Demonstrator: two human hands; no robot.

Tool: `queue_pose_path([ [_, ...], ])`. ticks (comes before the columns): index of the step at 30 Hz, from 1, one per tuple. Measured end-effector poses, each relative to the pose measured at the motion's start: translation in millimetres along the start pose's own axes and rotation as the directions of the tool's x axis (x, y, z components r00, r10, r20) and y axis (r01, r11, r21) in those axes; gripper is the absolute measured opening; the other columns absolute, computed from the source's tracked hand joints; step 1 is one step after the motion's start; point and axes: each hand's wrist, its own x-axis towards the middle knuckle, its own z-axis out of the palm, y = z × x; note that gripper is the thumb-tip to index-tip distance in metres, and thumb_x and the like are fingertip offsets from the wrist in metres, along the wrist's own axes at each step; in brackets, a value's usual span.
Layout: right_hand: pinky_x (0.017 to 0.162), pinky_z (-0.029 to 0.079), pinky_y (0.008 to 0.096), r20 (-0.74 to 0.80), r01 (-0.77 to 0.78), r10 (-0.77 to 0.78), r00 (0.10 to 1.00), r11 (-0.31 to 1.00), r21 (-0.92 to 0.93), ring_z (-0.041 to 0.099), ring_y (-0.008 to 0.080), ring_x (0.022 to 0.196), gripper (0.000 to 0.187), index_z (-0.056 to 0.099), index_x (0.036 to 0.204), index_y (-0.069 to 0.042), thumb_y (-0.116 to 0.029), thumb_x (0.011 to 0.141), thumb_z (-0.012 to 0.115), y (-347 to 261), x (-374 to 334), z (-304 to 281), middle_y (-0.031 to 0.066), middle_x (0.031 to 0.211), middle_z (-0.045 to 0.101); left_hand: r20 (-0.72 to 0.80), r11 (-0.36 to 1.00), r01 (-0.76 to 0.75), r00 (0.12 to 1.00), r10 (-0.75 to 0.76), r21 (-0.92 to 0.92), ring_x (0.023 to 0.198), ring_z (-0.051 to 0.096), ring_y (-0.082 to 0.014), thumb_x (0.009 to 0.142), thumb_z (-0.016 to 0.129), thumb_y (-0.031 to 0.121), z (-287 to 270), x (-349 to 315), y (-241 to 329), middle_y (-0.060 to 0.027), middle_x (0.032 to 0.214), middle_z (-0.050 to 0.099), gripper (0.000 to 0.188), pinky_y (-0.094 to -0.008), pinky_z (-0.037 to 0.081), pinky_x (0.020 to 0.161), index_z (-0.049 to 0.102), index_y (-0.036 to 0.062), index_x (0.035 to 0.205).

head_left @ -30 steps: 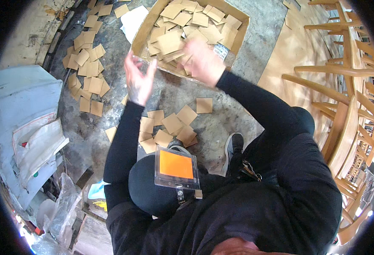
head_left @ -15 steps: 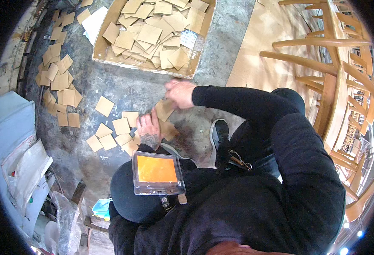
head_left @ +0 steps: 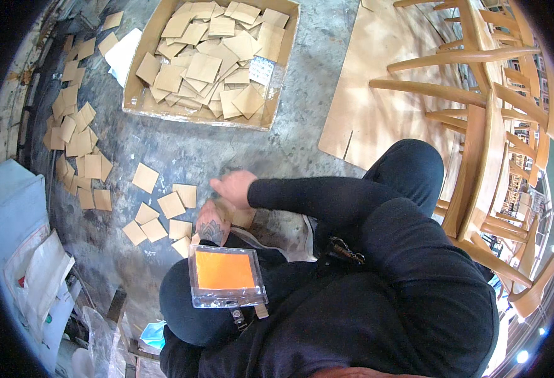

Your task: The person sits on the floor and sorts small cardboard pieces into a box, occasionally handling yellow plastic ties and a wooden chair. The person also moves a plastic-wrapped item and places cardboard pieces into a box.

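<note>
My right hand point(head_left: 234, 188) is curled with its thumb side toward the left, close above my left hand. What its fingers hold, if anything, is hidden. My left hand point(head_left: 213, 220), tattooed at the back, is low over the floor by my shoe; its fingers are smeared by motion. A brown cardboard square point(head_left: 243, 218) shows partly beneath the two hands. Just left of them, several more loose squares lie flat, among them one cardboard piece point(head_left: 171, 205) and another farther left point(head_left: 145, 177).
A large open cardboard box point(head_left: 195, 118) full of such squares stands ahead. A scattered row of squares point(head_left: 79, 143) runs along the left. Wooden chairs point(head_left: 472, 126) stand on a cardboard sheet point(head_left: 352, 120) at right. A pale blue-grey panel point(head_left: 15, 201) is at far left.
My right hand has come down toward my left hand, which no longer lies flat with fingers extended over the squares. The whole view has shifted slightly, and my right knee shows more.
</note>
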Motion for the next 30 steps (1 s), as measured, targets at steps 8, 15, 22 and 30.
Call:
queue_pose_path([
  [8,0.082,0.053,0.0399,-0.426,0.045,-0.08,0.901,0.995,-0.093,0.067,0.0314,0.088,0.059,0.059,0.116,-0.001,-0.032,0.069,0.08,36.2,-17.7,-243.6,0.0193,0.091,0.068,-0.158,0.555,-0.132,0.987,0.001,-0.821,0.098,0.064,-0.0182,0.076,0.075,0.005,-145.1,54.5,26.7,-0.0112,0.108,0.066,0.05,-0.0333,0.052,0.087,0.051,-0.0001,0.119],
  [15,0.067,0.054,0.0437,-0.657,0.264,-0.311,0.687,0.949,-0.173,0.065,0.0303,0.083,0.023,0.059,0.097,-0.005,-0.021,0.081,0.063,8.8,-17.7,-155.7,0.0143,0.086,0.064,-0.721,0.918,-0.388,0.615,0.319,0.076,0.106,0.059,-0.0323,0.075,0.079,0.031,-223.1,115.3,34.7,-0.0192,0.11,0.061,0.062,-0.0404,0.046,0.092,0.049,0.0016,0.122],
  [22,0.078,0.047,0.0379,-0.16,0.395,-0.489,0.857,0.825,-0.404,0.057,0.0277,0.098,0.032,0.059,0.11,-0.011,-0.025,0.082,0.059,16.8,-33.6,60.3,0.0091,0.101,0.056,-0.227,0.935,0.226,0.96,-0.165,0.273,0.132,0.036,-0.0394,0.077,0.071,0.04,-90.4,30.1,-40.9,-0.0223,0.14,0.041,0.088,-0.0524,0.034,0.104,0.029,-0.0013,0.143],
  [30,0.089,0.043,0.0464,0.087,0.237,-0.227,0.97,0.962,-0.136,0.047,0.0299,0.119,0.026,0.068,0.098,-0.01,-0.024,0.076,0.066,-10.8,26.7,23.3,0.0124,0.121,0.053,-0.293,0.955,0.268,0.93,-0.222,0.126,0.104,0.05,-0.0338,0.062,0.081,0.028,-82.3,11.6,-71.2,-0.016,0.104,0.056,0.054,-0.0458,0.042,0.088,0.061,0.0011,0.104],
])
